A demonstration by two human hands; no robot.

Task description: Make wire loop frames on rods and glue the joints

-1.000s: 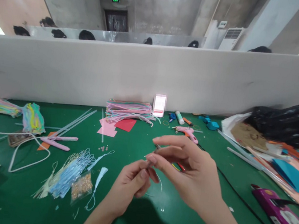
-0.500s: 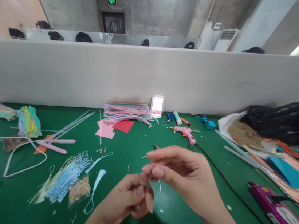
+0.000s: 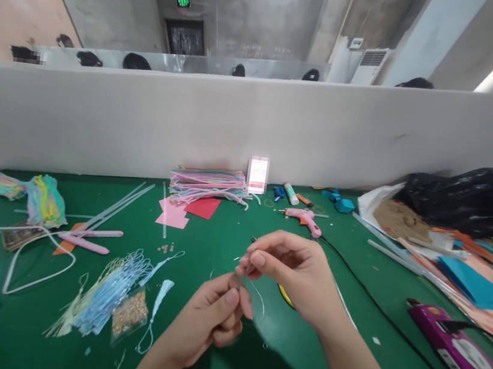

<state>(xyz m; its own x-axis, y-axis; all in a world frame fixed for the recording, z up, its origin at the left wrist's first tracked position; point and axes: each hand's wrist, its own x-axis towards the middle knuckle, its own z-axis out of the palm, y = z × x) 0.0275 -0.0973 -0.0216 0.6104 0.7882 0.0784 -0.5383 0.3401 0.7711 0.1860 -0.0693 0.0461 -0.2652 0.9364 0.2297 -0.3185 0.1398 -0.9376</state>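
My left hand (image 3: 213, 316) is closed at the lower middle of the view, thumb pressed against the curled fingers. Just above it, my right hand (image 3: 300, 276) pinches with thumb and fingertips. A thin greyish strand (image 3: 241, 277) runs between the two pinches; its exact kind is too small to make out. Loops of fine pale wire or thread (image 3: 262, 303) curve out around the hands. Behind my right hand, a yellow handle (image 3: 286, 297) of a tool shows in part. A tiny ring (image 3: 265, 345) lies on the green table (image 3: 314, 363) below.
Blue tassels (image 3: 107, 293) and a bag of gold-coloured beads (image 3: 131, 313) lie at left. Pipe cleaners (image 3: 207, 185) rest at the back, near a pink glue gun (image 3: 304, 217) whose black cord crosses the right side. Purple power strip (image 3: 456, 345) lies at right.
My right hand has shifted slightly, uncovering the yellow handle behind it. The fingertips of both hands remain close together, and the strand between them is now more visible.
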